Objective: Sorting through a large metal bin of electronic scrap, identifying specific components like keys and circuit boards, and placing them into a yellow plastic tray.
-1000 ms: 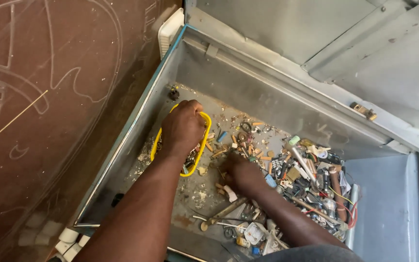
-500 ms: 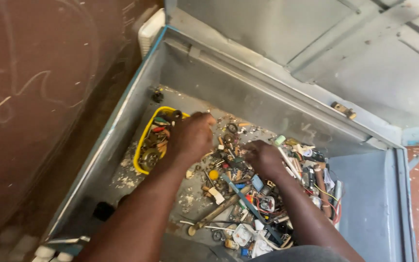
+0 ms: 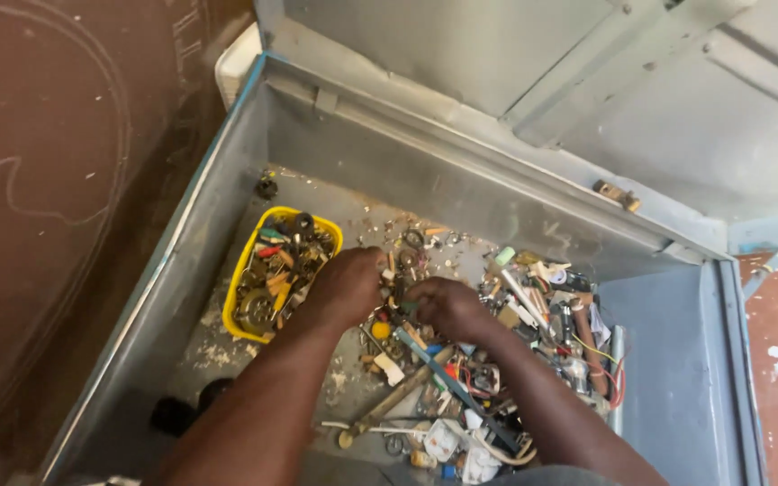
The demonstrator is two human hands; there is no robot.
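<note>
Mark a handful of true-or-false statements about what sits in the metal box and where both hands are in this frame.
1. A yellow tray of small parts sits inside the grey metal box. True.
2. The box lid is shut. False: the lid stands open behind the box.
3. Both hands are down among the loose parts on the box floor. True: the left hand and right hand are close together in the pile of small parts.
4. The yellow tray is empty. False: it is full of small parts.
5. The left hand grips a hammer. False: no hammer shows in it.
</note>
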